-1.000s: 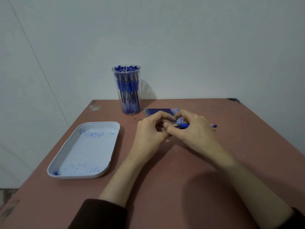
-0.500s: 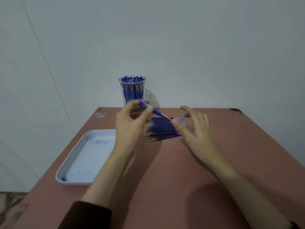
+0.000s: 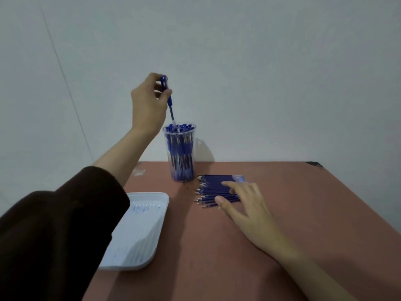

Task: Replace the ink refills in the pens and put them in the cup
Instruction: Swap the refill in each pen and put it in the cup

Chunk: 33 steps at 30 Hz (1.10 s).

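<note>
My left hand (image 3: 147, 103) is raised above the clear plastic cup (image 3: 181, 173) and pinches a blue pen (image 3: 170, 103) near its top. The pen hangs almost upright, its tip just inside the cup's mouth among several blue pens standing there. A flat row of several blue ink refills (image 3: 214, 187) lies on the table to the right of the cup. My right hand (image 3: 245, 205) rests with straight, spread fingers over the right part of that row and holds nothing.
A white plastic tray (image 3: 143, 216) with blue ink smears lies at the left of the reddish-brown table (image 3: 303, 213). The cup stands near the table's far edge, close to the grey wall. My dark left sleeve (image 3: 54, 231) covers the lower left.
My left hand has carried the pen up from the table middle to above the cup and turned it upright. My right hand has let go and settled on the refills.
</note>
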Motion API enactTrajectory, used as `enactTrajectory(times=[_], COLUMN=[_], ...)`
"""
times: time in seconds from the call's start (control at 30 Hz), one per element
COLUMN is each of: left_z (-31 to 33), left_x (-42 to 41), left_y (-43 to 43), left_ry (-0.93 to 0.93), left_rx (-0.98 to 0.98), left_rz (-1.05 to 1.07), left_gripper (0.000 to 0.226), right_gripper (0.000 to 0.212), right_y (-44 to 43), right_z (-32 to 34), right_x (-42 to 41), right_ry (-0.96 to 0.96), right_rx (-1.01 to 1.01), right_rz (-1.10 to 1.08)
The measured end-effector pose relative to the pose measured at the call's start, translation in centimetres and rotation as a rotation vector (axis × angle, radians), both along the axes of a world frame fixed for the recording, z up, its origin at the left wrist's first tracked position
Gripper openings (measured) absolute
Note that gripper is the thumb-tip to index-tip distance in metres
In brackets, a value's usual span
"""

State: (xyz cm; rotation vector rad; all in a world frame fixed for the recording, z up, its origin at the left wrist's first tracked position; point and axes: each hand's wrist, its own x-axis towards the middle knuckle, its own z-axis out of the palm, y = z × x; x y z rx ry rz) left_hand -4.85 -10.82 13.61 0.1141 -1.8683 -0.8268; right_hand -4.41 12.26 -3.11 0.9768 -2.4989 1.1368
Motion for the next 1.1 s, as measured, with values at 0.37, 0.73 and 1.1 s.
enactTrajectory(times=[0.37, 0.73, 1.1], left_z=[-3.3, -6.7, -6.4], left_x=[-2.1, -2.4, -1.2], left_y=[-1.2, -1.2, -1.8], left_ry=[-0.348, -0.599, -0.61], left_rx=[-0.144, -0.095, -0.059], left_rz=[0.118, 0.033, -0.008], left_gripper=[0.029, 0.074, 0.074], right_gripper=[0.07, 0.063, 0.067], right_y=[-0.3, -0.2, 0.0], right_z=[0.1, 0.4, 0.0], right_x=[0.2, 0.2, -0.5], right_ry=[-0.008, -0.011, 0.003], right_rx=[0.009, 0.03, 0.017], right_rz=[0.034, 0.039, -0.013])
